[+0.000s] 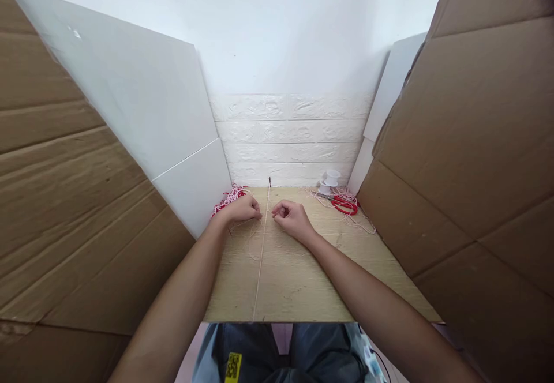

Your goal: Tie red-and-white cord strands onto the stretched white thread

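Observation:
A thin pale string (261,256) runs taut down the middle of the wooden board (303,285), from a small nail (269,181) at the far edge toward me. My left hand (242,209) rests just left of the string with its fingers curled in a pinch at the line. My right hand (291,216) lies just right of it, fingers also curled tight. Fine loose threads lie faintly on the board under both hands; what each pinch holds is too small to name.
A heap of red and white threads (229,197) lies at the far left corner. Red-handled scissors (345,205) and white spools (329,181) sit at the far right among loose thread. Cardboard (467,158) and white panels (142,100) wall both sides.

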Action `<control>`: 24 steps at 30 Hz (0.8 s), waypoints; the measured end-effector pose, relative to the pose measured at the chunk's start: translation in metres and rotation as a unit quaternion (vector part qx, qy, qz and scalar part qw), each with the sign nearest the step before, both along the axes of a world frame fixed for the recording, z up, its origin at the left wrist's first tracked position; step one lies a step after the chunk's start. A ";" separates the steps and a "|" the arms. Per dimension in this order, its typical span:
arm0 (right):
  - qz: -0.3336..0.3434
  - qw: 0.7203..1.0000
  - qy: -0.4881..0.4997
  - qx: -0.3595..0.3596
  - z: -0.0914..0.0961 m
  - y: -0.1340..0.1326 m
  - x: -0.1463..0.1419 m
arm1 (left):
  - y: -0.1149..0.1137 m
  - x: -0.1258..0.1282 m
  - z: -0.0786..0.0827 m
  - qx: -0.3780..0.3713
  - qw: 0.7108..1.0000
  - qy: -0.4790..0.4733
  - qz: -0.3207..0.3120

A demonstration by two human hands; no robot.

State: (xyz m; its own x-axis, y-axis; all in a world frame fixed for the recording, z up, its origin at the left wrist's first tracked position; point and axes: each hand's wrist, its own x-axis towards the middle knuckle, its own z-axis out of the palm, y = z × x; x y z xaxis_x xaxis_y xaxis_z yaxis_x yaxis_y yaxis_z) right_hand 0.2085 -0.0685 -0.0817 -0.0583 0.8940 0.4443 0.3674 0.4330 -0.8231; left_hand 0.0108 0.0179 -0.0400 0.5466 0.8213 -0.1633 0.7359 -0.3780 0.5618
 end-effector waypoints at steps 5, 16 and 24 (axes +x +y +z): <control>-0.017 1.000 -0.023 0.006 -0.006 0.004 0.002 | 0.003 -0.006 0.002 0.010 0.999 0.046 0.006; -0.039 0.996 -0.057 -0.055 -0.009 0.007 -0.002 | -0.005 -0.001 0.008 0.028 0.999 0.015 0.009; -0.071 0.974 -0.177 -0.124 -0.002 0.021 -0.007 | 0.000 -0.003 -0.003 0.010 0.999 -0.014 -0.039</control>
State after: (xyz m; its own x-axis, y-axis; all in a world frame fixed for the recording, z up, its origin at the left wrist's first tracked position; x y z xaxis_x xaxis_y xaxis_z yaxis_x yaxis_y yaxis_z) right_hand 0.2017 -0.0478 -0.0837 -0.0374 0.9813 0.1888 0.6886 0.1622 -0.7068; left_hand 0.0080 0.0177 -0.0431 0.6130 0.7790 -0.1318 0.6881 -0.4443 0.5737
